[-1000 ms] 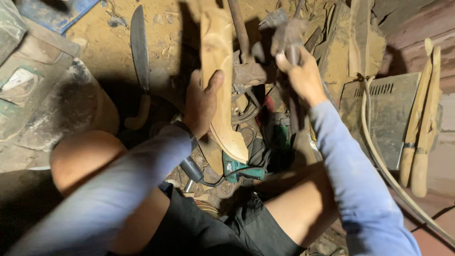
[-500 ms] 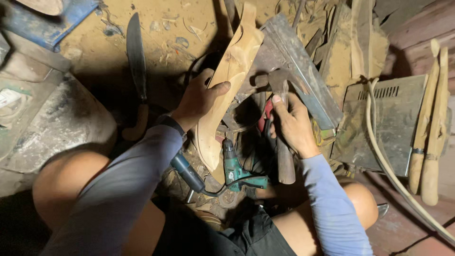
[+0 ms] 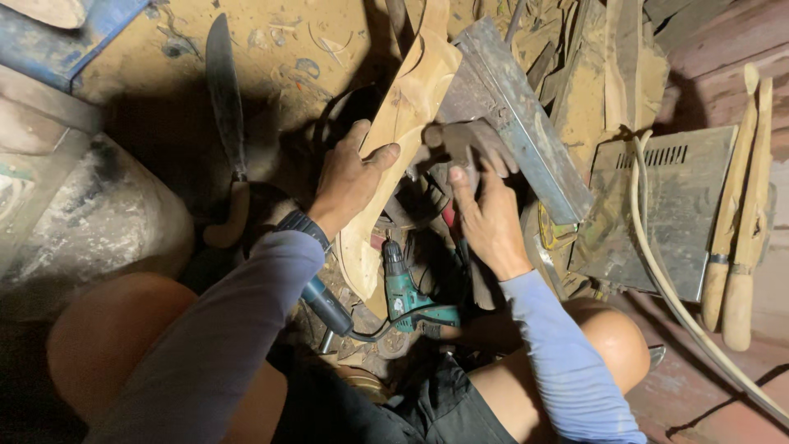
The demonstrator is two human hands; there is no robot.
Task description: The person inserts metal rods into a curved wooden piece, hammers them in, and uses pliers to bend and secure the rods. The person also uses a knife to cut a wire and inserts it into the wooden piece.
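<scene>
From the head view, the left hand (image 3: 349, 177) wraps a pale carved wooden piece (image 3: 394, 140) propped among floor clutter, above a green drill (image 3: 404, 289). The right hand (image 3: 486, 218) clasps a dusty hammer-like tool (image 3: 460, 141) beside it (grip closed). The wood looks stiff, light, best held mid-length.

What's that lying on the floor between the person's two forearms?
In the head view, a green power drill lies between the forearms, below the carved wooden piece that the left hand holds. Dark clutter around it is indistinct.
</scene>
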